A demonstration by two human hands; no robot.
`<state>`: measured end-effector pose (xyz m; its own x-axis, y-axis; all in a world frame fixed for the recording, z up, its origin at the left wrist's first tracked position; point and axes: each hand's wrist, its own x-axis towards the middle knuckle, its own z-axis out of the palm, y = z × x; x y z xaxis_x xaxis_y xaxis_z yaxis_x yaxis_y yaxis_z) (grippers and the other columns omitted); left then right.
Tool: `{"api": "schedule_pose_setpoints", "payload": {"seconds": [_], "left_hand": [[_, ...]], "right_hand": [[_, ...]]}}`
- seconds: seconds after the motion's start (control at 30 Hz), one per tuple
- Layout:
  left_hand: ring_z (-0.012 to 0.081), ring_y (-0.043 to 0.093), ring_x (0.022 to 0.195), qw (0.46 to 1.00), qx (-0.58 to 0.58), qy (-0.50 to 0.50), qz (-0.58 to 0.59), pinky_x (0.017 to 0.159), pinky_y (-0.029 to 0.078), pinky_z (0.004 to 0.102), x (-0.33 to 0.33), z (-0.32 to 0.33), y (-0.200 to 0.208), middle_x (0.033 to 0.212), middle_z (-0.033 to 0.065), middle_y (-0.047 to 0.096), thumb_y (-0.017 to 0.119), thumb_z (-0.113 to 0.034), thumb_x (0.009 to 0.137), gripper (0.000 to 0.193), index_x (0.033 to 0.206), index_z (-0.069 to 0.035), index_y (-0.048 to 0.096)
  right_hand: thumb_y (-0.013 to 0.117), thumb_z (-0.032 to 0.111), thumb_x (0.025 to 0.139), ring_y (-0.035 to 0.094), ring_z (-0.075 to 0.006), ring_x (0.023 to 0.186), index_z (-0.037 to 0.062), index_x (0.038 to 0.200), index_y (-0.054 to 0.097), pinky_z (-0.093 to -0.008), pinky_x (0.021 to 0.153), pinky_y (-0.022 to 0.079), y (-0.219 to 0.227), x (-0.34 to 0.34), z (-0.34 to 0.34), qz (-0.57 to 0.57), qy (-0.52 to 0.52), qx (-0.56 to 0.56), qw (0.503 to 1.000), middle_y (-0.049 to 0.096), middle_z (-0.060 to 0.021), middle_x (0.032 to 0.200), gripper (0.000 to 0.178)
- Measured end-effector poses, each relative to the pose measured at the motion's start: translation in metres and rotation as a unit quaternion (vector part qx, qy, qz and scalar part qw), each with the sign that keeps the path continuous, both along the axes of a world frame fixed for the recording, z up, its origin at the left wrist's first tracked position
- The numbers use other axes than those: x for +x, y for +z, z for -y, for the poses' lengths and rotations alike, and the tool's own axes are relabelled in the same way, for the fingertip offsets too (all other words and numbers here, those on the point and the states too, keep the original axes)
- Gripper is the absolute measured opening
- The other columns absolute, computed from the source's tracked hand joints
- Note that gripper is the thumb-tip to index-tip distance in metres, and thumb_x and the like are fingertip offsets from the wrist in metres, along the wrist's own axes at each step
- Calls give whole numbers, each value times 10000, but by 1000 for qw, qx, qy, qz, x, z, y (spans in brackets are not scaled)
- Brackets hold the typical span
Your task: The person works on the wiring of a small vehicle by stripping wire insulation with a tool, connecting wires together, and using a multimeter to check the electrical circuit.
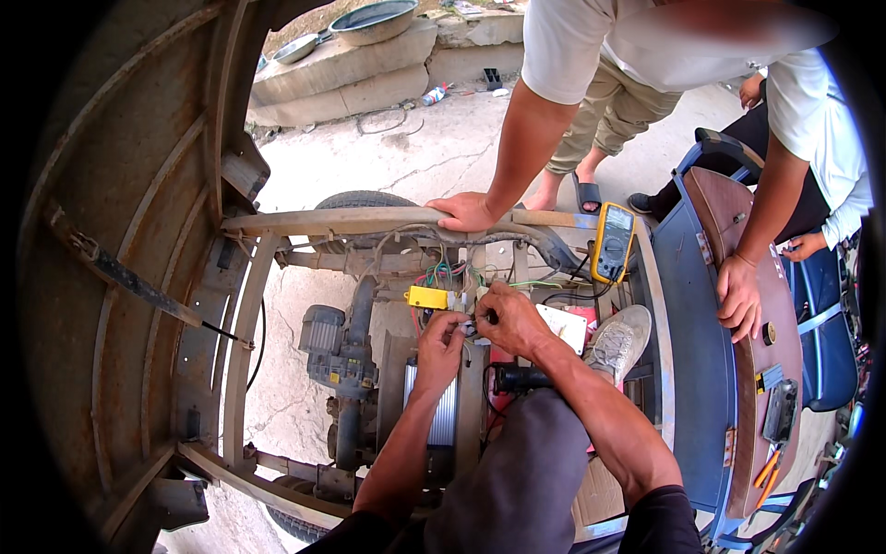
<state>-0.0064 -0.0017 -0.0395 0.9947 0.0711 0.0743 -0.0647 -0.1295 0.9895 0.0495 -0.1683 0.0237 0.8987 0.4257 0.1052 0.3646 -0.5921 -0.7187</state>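
Observation:
My left hand (443, 339) is closed in a pinch on a small pale wire connector (468, 328) over the open vehicle frame. Close against it, my right hand (513, 319) has its fingers pinched together at the same spot; what lies between them is mostly hidden. Just beyond my fingers sits a yellow box (427, 296), with white plugs beside it and a tangle of green and red wires (445, 273) behind. Below my left wrist lies a silver finned unit (444, 411). A yellow multimeter (613, 242) leans on the frame's far right corner, its dark leads running inward.
A co-worker's hand (464, 211) rests on the far frame rail (341, 220); the other is on the brown-and-blue seat panel (706, 305), near orange-handled pliers (767, 468). A rusty raised panel (138, 277) stands left. My shoe (619, 342) is inside the frame.

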Motion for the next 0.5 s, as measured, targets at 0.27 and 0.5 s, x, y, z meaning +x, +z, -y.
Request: {"api": "schedule_pose_setpoints", "payload": {"seconds": [0.27, 0.5], "left_hand": [[119, 608, 851, 1000, 20, 6, 8, 769, 481, 247, 0, 1, 9, 957, 49, 612, 594, 3, 930, 155, 1075, 7, 647], [140, 613, 854, 998, 45, 10, 34, 769, 486, 263, 1, -1, 9, 964, 76, 655, 612, -41, 929, 154, 1059, 8, 680]], "right_hand": [[656, 70, 757, 627, -376, 847, 22, 800, 656, -438, 782, 528, 0, 1, 0, 8, 14, 1, 1000, 586, -165, 898, 65], [660, 86, 773, 627, -381, 849, 16, 818, 654, -438, 781, 527, 0, 2, 2, 10, 28, 1, 1000, 584, -168, 904, 84]]}}
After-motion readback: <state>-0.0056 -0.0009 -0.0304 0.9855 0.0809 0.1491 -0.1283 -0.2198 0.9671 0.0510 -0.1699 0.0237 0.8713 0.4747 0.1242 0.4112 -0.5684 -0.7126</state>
